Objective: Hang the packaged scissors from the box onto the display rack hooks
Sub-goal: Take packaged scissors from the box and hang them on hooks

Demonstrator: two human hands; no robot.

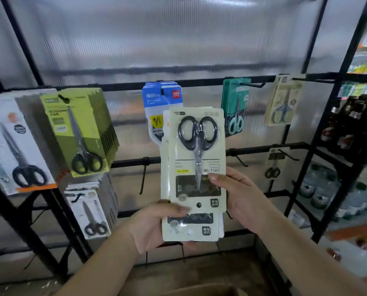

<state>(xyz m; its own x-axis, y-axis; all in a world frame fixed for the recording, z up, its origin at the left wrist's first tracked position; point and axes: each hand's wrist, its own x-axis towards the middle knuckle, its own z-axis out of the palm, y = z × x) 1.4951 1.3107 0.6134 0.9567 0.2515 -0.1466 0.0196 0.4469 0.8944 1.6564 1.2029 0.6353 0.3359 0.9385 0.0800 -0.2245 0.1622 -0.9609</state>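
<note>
My left grip (157,223) clamps pack stack (191,227) bottom; right grip (240,197) pinches top scissors pack (197,159) edge. Light, stiff, slick plastic; hold edges.

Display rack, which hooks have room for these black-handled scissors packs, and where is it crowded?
Bare hooks: one on the middle bar, left of the held packs; one just right of them. The hook over the teal packs has spare length. Crowded: green packs and white packs at left.
</note>
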